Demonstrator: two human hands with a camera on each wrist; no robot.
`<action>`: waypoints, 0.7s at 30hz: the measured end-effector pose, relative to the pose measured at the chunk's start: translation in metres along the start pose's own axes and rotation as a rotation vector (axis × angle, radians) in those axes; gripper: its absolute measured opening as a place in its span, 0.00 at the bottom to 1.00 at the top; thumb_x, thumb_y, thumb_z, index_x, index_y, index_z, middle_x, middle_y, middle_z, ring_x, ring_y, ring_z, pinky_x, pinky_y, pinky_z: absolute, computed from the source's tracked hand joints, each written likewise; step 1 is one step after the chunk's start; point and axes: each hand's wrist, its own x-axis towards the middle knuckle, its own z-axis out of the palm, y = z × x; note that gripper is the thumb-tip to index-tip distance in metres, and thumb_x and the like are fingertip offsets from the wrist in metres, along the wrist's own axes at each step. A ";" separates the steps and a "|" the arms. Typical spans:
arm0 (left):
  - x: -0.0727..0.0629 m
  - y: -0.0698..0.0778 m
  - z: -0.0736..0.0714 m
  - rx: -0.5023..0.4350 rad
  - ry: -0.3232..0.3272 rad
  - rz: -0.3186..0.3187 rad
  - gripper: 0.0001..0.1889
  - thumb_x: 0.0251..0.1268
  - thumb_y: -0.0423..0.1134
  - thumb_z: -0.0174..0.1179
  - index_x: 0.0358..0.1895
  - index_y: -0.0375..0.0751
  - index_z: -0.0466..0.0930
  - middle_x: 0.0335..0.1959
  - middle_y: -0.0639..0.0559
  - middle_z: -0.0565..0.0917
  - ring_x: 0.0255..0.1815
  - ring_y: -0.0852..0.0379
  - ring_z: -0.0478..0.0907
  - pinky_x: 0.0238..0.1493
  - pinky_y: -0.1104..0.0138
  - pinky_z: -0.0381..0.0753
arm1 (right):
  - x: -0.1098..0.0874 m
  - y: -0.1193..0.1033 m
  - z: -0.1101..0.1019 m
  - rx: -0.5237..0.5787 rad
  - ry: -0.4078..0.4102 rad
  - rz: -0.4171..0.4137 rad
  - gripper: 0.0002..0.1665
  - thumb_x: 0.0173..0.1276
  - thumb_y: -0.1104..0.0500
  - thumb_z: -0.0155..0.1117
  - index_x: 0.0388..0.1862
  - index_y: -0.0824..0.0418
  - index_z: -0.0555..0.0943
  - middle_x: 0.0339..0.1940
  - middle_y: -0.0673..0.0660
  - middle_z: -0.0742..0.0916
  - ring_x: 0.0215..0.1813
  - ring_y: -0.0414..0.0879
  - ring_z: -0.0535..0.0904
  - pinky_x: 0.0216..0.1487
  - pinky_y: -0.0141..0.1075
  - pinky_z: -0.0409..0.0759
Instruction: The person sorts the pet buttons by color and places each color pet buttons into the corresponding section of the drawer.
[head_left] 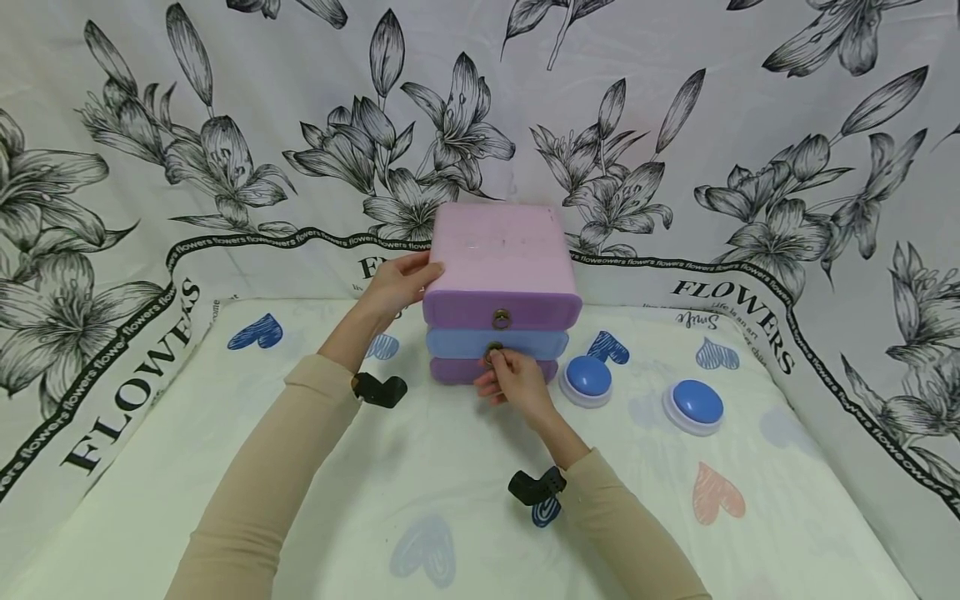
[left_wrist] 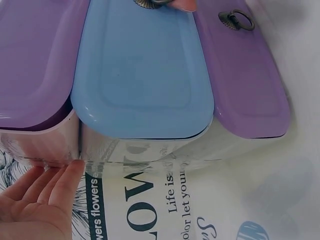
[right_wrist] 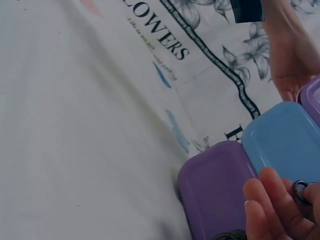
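A small three-tier drawer box [head_left: 495, 246] with a pink top stands near the back of the cloth. Its top drawer front [head_left: 465, 310] is purple, the middle drawer front [left_wrist: 145, 75] blue, and the bottom drawer front [left_wrist: 245, 75] purple; each bears a bronze ring pull. My left hand [head_left: 401, 286] rests against the upper left side of the box, fingers touching its pink wall in the left wrist view. With thumb and finger, my right hand [head_left: 522, 385] pinches the ring pull [right_wrist: 301, 191] of the blue drawer. In the left wrist view the top drawer front stands slightly off its pink casing.
Two round blue push buttons on white bases lie to the right of the box, a nearer button [head_left: 587, 379] close beside it and another button [head_left: 696, 404] farther right. A flower-printed cloth [head_left: 637, 50] rises behind. Hearts are printed on the white cloth [head_left: 337, 533].
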 end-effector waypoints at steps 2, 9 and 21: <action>0.000 0.000 0.000 -0.004 0.001 -0.001 0.33 0.61 0.51 0.59 0.68 0.46 0.61 0.64 0.50 0.69 0.59 0.55 0.71 0.58 0.64 0.74 | 0.000 0.000 0.000 0.001 -0.001 -0.002 0.24 0.73 0.46 0.46 0.44 0.64 0.81 0.31 0.61 0.87 0.29 0.50 0.85 0.27 0.40 0.84; -0.001 0.000 0.001 0.000 0.006 -0.005 0.34 0.60 0.52 0.59 0.68 0.46 0.61 0.64 0.50 0.69 0.59 0.55 0.71 0.59 0.63 0.74 | -0.002 -0.002 0.001 -0.016 0.014 0.004 0.22 0.73 0.47 0.45 0.42 0.61 0.81 0.29 0.57 0.87 0.27 0.45 0.84 0.25 0.37 0.83; -0.002 0.000 0.000 -0.010 0.010 0.005 0.33 0.61 0.50 0.59 0.68 0.45 0.61 0.63 0.50 0.70 0.58 0.55 0.72 0.58 0.63 0.74 | -0.009 0.006 0.001 -0.050 0.036 0.009 0.22 0.72 0.48 0.48 0.45 0.63 0.81 0.32 0.57 0.87 0.28 0.45 0.84 0.26 0.36 0.83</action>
